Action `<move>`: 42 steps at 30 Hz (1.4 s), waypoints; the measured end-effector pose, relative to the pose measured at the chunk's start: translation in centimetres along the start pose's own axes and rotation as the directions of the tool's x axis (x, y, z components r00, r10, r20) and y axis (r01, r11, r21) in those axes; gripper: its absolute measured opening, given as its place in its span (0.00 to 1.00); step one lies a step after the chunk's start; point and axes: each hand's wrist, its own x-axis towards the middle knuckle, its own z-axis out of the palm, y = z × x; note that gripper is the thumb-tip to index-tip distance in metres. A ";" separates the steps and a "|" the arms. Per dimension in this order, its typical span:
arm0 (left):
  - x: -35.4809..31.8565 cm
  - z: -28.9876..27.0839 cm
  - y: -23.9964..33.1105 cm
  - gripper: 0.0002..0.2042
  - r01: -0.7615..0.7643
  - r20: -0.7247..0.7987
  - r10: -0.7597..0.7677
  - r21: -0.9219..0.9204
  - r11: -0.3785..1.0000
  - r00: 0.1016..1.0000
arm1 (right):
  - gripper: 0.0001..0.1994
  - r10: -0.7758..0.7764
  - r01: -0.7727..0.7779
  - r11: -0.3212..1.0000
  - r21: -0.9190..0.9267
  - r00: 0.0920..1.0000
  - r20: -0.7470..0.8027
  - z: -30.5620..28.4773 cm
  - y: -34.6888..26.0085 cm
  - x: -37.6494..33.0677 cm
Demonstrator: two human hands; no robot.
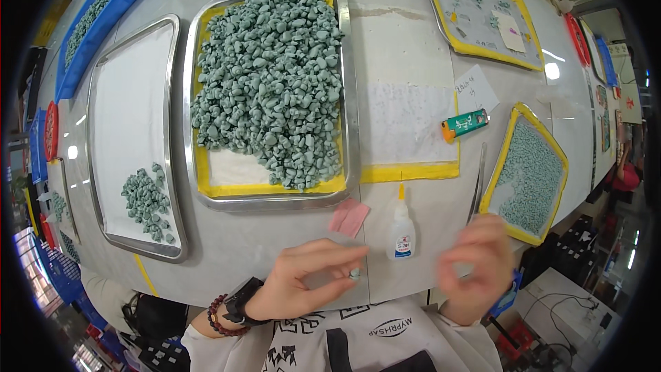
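Note:
Near the table's front edge, my left hand (pixel 306 279) pinches a small grey-green stone-like piece (pixel 354 273) between thumb and fingertips. To the right, my right hand (pixel 476 269) is raised with curled fingers; motion smears it, so whether it holds anything cannot be told. Between the hands lies a small white glue bottle (pixel 402 231) with a yellow nozzle. A pink scrap of cloth or paper (pixel 349 218) sits just beyond my left hand. Metal tweezers (pixel 478 183) lie beyond my right hand. Ahead, a metal tray (pixel 351 131) bears a large heap of similar grey-green pieces (pixel 275 83).
Another metal tray (pixel 110 138) at left holds a small pile of pieces (pixel 146 203). A yellow-edged tray (pixel 566 165) of finer pieces lies right. A green lighter (pixel 467 124) rests beside yellow-edged paper (pixel 410 131). Another yellow-edged tray (pixel 475 48) and a blue bin (pixel 131 0) stand farther back.

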 end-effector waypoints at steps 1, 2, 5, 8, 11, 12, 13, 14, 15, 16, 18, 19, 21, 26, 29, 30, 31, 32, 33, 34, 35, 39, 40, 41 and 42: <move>0.0 -0.2 -0.1 0.20 0.005 -0.012 -0.005 0.001 1.000 1.000 | 0.10 -0.028 0.025 0.999 0.039 0.997 0.074 1.8 -0.5 0.4; 0.1 0.0 0.2 0.20 -0.009 -0.006 0.009 0.035 0.999 1.000 | 0.11 -0.055 0.046 0.996 0.073 0.989 0.140 2.8 -0.9 0.7; 0.1 0.2 0.5 0.21 -0.035 -0.001 0.035 0.103 0.994 0.999 | 0.12 -0.065 0.064 0.998 0.007 0.987 0.149 4.7 -1.3 0.7; 0.0 0.0 0.3 0.19 -0.023 0.025 0.022 0.075 0.997 0.999 | 0.12 -0.068 0.070 0.998 -0.003 0.980 0.185 4.9 -1.3 0.9; -0.2 -0.6 0.3 0.18 -0.008 0.085 0.004 0.047 0.999 0.996 | 0.12 -0.068 0.059 0.997 0.045 0.967 0.244 4.6 -1.3 1.1; -0.2 -0.8 0.3 0.17 -0.002 0.120 -0.002 0.033 0.999 0.993 | 0.12 -0.112 0.099 0.993 0.061 0.959 0.261 4.4 -1.3 1.1; -0.2 -1.0 0.3 0.17 -0.002 0.117 -0.002 0.032 0.999 0.993 | 0.13 -0.155 0.139 0.987 0.077 0.949 0.276 4.3 -1.3 1.0; -0.1 -1.1 0.3 0.17 0.003 0.147 -0.004 0.012 1.000 0.989 | 0.13 -0.199 0.179 0.979 0.094 0.936 0.290 4.2 -1.3 0.9; -0.1 -1.2 0.3 0.16 0.008 0.176 -0.007 -0.007 1.000 0.984 | 0.13 -0.200 0.180 0.979 0.095 0.936 0.291 4.1 -1.2 0.9; -0.1 -1.2 0.3 0.15 0.014 0.206 -0.008 -0.025 1.000 0.978 | 0.13 -0.196 0.168 0.979 0.119 0.934 0.299 4.0 -1.1 0.8; -0.1 -1.3 0.4 0.15 0.010 0.205 -0.004 -0.031 0.999 0.979 | 0.13 -0.189 0.141 0.975 0.169 0.931 0.312 4.1 -0.9 0.6; 0.0 -1.3 0.4 0.15 0.007 0.205 0.001 -0.037 0.999 0.979 | 0.13 -0.189 0.141 0.975 0.170 0.931 0.311 4.2 -0.8 0.6; -0.1 -1.3 0.4 0.15 0.005 0.206 0.003 -0.041 0.999 0.979 | 0.12 -0.172 0.109 0.969 0.222 0.941 0.291 4.4 -0.6 0.7; -0.4 -0.5 -0.1 0.15 -0.057 -0.017 0.056 -0.130 0.990 0.998 | 0.10 -0.027 -0.034 0.920 0.390 0.988 0.150 4.5 -1.0 -0.2; -0.5 -0.2 -0.3 0.15 -0.085 -0.115 0.063 -0.200 0.976 0.991 | 0.09 0.005 -0.055 0.919 0.390 0.992 0.129 5.7 -1.5 -0.9; -0.5 -0.2 -0.3 0.15 -0.105 -0.118 0.084 -0.184 0.977 0.989 | 0.09 0.020 -0.065 0.919 0.388 0.993 0.118 5.9 -1.6 -1.0; -0.4 -0.1 -0.3 0.14 -0.126 -0.121 0.107 -0.168 0.978 0.987 | 0.09 0.020 -0.066 0.918 0.391 0.993 0.120 5.9 -1.7 -0.9; -0.4 -0.2 -0.3 0.14 -0.147 -0.123 0.129 -0.153 0.977 0.984 | 0.09 0.008 -0.049 0.929 0.367 0.994 0.112 5.9 -1.8 -0.9; -0.5 -0.2 -0.2 0.14 -0.146 -0.126 0.127 -0.153 0.977 0.984 | 0.09 -0.005 -0.032 0.939 0.343 0.994 0.105 5.9 -1.9 -0.8; -0.5 -0.3 -0.2 0.14 -0.152 -0.124 0.136 -0.131 0.980 0.983 | 0.10 -0.018 -0.014 0.948 0.318 0.995 0.098 6.0 -2.0 -0.8; -0.6 -0.4 -0.1 0.13 -0.159 -0.122 0.145 -0.109 0.981 0.982 | 0.10 -0.018 -0.015 0.948 0.319 0.995 0.100 6.1 -2.0 -0.8; -0.6 -0.4 0.0 0.13 -0.197 -0.122 0.190 -0.046 0.979 0.974 | 0.10 -0.042 0.006 0.951 0.308 0.993 0.111 6.5 -1.9 -0.9; -0.7 -0.4 0.0 0.12 -0.213 -0.122 0.208 -0.026 0.977 0.970 | 0.10 -0.039 0.004 0.953 0.302 0.993 0.108 6.4 -2.0 -0.8; -0.7 -0.4 0.0 0.12 -0.213 -0.124 0.208 -0.026 0.977 0.970 | 0.10 -0.035 0.003 0.955 0.297 0.994 0.105 6.4 -2.1 -0.8; -0.7 -0.4 0.0 0.12 -0.215 -0.123 0.210 -0.021 0.976 0.970 | 0.10 -0.032 0.001 0.957 0.290 0.994 0.101 6.4 -2.1 -0.8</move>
